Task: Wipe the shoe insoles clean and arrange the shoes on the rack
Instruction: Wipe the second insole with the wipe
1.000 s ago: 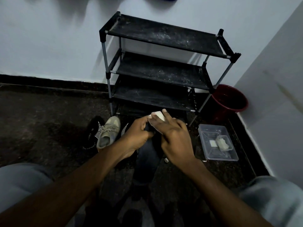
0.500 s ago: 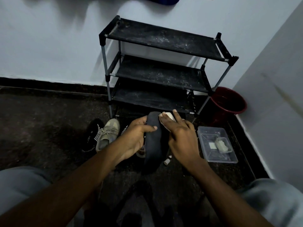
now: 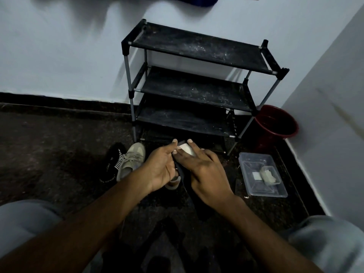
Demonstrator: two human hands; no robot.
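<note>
A dark insole [image 3: 194, 201] stands on edge between my hands, low in front of the rack. My left hand [image 3: 160, 166] grips its left edge near the top, thumb up. My right hand [image 3: 202, 170] presses a white wipe [image 3: 186, 149] against the insole's upper end with its fingers. A beige sneaker [image 3: 131, 160] and a black shoe with white stripes [image 3: 112, 162] lie on the floor to the left. Another shoe [image 3: 173, 183] shows partly under my left hand. The black three-shelf rack [image 3: 197, 85] stands against the wall, its shelves bare and dusty.
A clear plastic tray [image 3: 262, 174] holding a small tub and a white pad sits on the floor at right. A dark red bucket [image 3: 275, 125] stands in the corner beside the rack. My knees frame the bottom of the view. The white wall closes in at right.
The insole has turned edge-on and dropped lower between my hands. My right hand with the wipe has slid back toward the insole's top end.
</note>
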